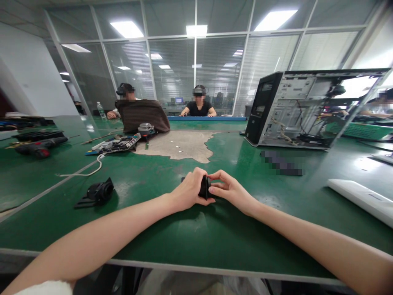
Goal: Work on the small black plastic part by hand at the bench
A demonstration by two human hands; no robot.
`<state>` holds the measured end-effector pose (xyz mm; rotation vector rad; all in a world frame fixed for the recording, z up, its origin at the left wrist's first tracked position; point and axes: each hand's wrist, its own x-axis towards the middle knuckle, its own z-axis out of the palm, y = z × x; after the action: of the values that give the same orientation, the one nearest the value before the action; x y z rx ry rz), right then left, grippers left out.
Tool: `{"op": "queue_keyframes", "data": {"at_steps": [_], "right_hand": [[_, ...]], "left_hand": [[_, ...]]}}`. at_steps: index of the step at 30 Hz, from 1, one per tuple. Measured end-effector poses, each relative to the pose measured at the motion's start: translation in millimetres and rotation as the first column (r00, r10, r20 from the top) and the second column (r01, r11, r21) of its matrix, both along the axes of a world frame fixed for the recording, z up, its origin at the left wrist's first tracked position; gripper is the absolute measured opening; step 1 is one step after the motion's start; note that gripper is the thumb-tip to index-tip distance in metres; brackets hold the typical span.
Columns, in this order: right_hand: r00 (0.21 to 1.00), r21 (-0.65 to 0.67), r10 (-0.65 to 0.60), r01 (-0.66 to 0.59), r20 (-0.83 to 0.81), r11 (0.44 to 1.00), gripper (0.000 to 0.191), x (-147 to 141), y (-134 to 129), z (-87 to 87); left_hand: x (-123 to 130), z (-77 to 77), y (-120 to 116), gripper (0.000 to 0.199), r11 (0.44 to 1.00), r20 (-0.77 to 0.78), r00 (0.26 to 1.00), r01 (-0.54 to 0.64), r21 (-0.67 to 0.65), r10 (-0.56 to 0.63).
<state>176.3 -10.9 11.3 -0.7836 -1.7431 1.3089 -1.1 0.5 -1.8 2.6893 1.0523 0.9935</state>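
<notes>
Both my hands meet at a small black part (204,189) just above the green table, in the middle of the view. My left hand (194,184) wraps round it from the left, covering much of it. From the right, the thumb and fingers of my right hand (226,188) pinch its right side. What kind of part it is I cannot make out. Another black part (100,191), with a round lens-like end and a flat base, lies on the table left of my hands.
An open computer case (288,108) stands at back right. A white panel (362,198) lies at right. A circuit board (115,144) with a white cable, a brown cloth-covered thing (143,114) and a power drill (39,147) are on the left. Two people sit across the table.
</notes>
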Motion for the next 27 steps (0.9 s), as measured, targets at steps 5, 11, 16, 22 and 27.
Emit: {"op": "queue_keyframes", "data": {"at_steps": [5,11,16,22,27], "right_hand": [[0.998,0.011,-0.046,0.045,0.036,0.999,0.030,-5.1,2.5,-4.3],[0.997,0.011,-0.080,0.080,-0.007,0.997,0.029,-6.6,-1.1,-6.7],[0.999,-0.011,-0.044,0.044,-0.009,0.999,0.027,-6.5,-3.7,-2.0],[0.998,-0.040,-0.061,0.061,0.015,0.997,0.027,-7.0,-4.2,0.5],[0.998,-0.001,-0.069,0.069,0.010,0.998,0.025,-7.0,-9.9,-3.3]], "left_hand": [[1.2,-1.1,0.5,0.060,1.000,0.004,1.000,0.005,0.002,-0.005],[1.3,-1.2,-0.4,0.057,1.000,0.004,1.000,0.009,0.018,-0.009],[-0.1,-1.6,-0.4,0.056,0.998,-0.013,0.999,0.041,0.056,-0.040],[0.0,-2.6,1.5,0.055,0.999,0.008,0.999,0.042,0.034,-0.043],[1.4,-1.3,-0.4,0.053,0.999,0.011,1.000,0.021,0.034,-0.022]]}}
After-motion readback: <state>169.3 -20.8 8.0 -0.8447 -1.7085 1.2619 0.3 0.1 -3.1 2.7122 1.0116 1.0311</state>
